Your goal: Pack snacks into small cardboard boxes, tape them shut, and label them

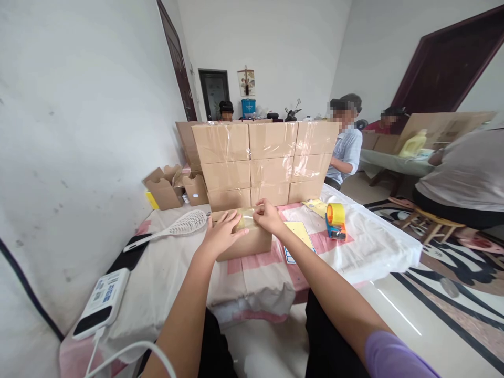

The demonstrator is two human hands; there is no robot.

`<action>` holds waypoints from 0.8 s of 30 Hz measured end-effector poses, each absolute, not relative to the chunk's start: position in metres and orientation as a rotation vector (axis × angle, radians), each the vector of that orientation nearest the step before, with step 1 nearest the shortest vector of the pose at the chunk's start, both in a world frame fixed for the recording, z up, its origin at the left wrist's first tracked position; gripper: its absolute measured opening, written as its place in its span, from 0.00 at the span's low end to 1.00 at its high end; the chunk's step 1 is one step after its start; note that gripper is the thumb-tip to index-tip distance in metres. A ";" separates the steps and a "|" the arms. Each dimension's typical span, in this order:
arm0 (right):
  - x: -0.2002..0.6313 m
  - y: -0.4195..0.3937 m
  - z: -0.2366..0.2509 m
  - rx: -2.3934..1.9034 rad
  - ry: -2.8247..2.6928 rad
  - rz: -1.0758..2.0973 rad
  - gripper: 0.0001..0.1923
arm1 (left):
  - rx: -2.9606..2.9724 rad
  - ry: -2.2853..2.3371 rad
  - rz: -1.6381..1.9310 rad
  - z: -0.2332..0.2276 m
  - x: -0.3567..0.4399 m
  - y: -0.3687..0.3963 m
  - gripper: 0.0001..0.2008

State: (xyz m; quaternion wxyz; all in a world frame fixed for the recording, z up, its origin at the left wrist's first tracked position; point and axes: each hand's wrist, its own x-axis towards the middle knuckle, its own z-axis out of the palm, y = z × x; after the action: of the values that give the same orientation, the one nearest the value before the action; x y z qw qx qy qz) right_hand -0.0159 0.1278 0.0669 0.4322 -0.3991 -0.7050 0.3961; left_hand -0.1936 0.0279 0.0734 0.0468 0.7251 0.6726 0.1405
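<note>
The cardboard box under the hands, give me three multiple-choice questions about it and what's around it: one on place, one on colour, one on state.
1. Where is the tape dispenser relative to the cardboard box?
A. To its right on the table
B. On top of it
C. On the floor

2. What colour is the fly swatter?
A. Red
B. White
C. Black

3. How do the hands meet the box?
A. Both rest on its top
B. Only one touches it
C. Both hang clear of it

Answers: 1 A, it stands on the cloth right of the box. 2 B, head and handle are white. 3 A, left hand and right hand press on its taped top.
</note>
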 end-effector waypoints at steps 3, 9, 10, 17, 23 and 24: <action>-0.017 0.126 0.070 -1.050 -1.839 0.830 0.15 | 2.223 2.067 0.414 0.072 -0.194 0.029 0.35; -0.017 0.123 0.072 -1.164 -1.908 0.645 0.16 | 2.249 2.080 0.397 0.070 -0.195 0.030 0.35; -0.016 0.123 0.072 -1.162 -1.905 0.651 0.16 | 2.254 2.083 0.397 0.070 -0.195 0.030 0.35; -0.012 0.132 0.071 -1.025 -1.867 0.795 0.16 | 2.255 2.084 0.400 0.070 -0.194 0.030 0.35; -0.013 0.139 0.070 -1.044 -1.871 0.798 0.18 | 2.249 2.084 0.403 0.070 -0.193 0.030 0.36; -0.013 0.140 0.069 -1.054 -1.875 0.791 0.18 | 2.249 2.086 0.404 0.070 -0.193 0.030 0.36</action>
State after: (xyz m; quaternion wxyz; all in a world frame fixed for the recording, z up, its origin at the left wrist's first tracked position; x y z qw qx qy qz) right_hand -0.0133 0.1402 0.0695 0.4123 -0.4192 -0.7452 0.3146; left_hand -0.1929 0.0300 0.0701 0.0240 0.7267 0.6740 0.1307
